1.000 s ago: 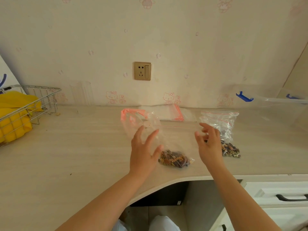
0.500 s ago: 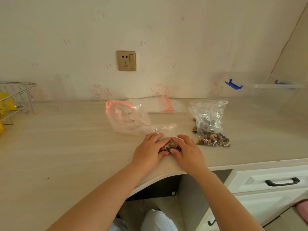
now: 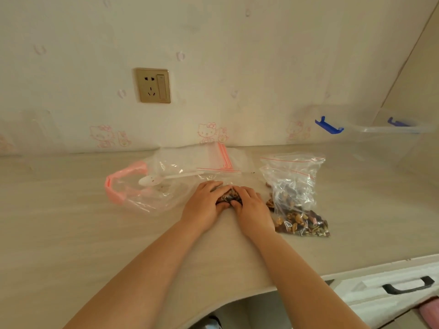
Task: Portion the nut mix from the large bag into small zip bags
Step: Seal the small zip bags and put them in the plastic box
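Note:
A small zip bag of nut mix (image 3: 229,197) lies on the counter (image 3: 71,233) between my hands. My left hand (image 3: 204,206) and my right hand (image 3: 252,207) curl their fingers round its nut-filled end from both sides. Its clear top stretches away toward a red zip line (image 3: 219,170). Left of it lies the large clear bag with a pink zip (image 3: 133,194), nearly empty, with a white plastic spoon (image 3: 154,179) at it. To the right stand filled small bags of nut mix (image 3: 295,203). A stack of empty small zip bags (image 3: 221,157) lies by the wall.
A clear plastic box with blue clips (image 3: 389,141) stands at the back right. A wall socket (image 3: 153,85) is above the counter. The counter's front edge curves inward near me, and a white drawer with a black handle (image 3: 408,284) is at lower right.
My hands, raised over the small bag one second ago, came down and closed round its nut-filled end. Over the last half second they hardly moved.

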